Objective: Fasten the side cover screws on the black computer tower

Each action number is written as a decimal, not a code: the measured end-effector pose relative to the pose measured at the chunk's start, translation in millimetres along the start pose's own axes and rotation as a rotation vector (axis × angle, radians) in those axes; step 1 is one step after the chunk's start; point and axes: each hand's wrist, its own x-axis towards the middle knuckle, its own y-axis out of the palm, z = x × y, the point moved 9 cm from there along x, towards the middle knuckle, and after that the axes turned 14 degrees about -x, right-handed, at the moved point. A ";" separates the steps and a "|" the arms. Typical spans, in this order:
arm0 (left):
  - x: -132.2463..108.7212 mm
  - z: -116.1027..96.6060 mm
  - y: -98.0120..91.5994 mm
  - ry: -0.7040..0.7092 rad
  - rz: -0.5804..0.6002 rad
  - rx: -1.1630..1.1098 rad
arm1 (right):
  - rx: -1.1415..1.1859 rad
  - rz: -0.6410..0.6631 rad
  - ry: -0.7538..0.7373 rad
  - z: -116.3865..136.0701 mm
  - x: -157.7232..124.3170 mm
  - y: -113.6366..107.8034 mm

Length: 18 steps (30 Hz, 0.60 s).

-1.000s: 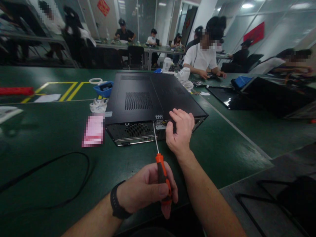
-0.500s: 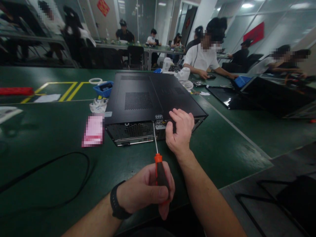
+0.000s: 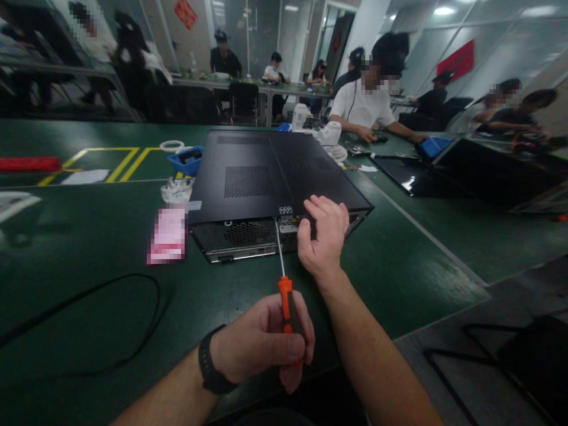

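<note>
A black computer case point(image 3: 266, 174) lies flat on the green table point(image 3: 89, 248), its rear panel facing me. My left hand point(image 3: 261, 343), with a black wristband, is wrapped round the orange-and-black handle of a screwdriver point(image 3: 284, 284). The thin shaft runs up to the rear panel's top edge, near the middle. My right hand point(image 3: 323, 236) rests on the case's near right corner, fingers curled against the rear panel beside the screwdriver tip. What its fingertips press on is hidden.
A pink blurred card point(image 3: 167, 235), a crumpled white cloth point(image 3: 176, 190) and a blue parts bin point(image 3: 186, 160) lie left of the case. A black cable point(image 3: 110, 296) loops near left. Another black case point(image 3: 483, 171) sits right. Several people work at tables behind.
My left hand has turned slightly on the screwdriver handle, so less orange shows below the fingers. The right hand and the case stay put. People in the background shifted a little.
</note>
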 end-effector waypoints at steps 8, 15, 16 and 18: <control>-0.9 -0.7 -0.1 -0.006 -0.011 -0.010 | 0.005 0.017 0.008 -1.3 -0.6 1.6; -1.6 -0.3 -2.0 -0.020 -0.037 -0.006 | -0.015 0.027 0.009 -1.3 -0.4 1.9; -1.1 -0.4 -1.7 -0.015 -0.030 -0.004 | -0.022 0.030 0.011 -1.5 -0.5 2.1; -0.2 -0.4 -0.6 -0.005 -0.012 0.001 | -0.033 0.037 0.013 -1.6 -0.8 2.6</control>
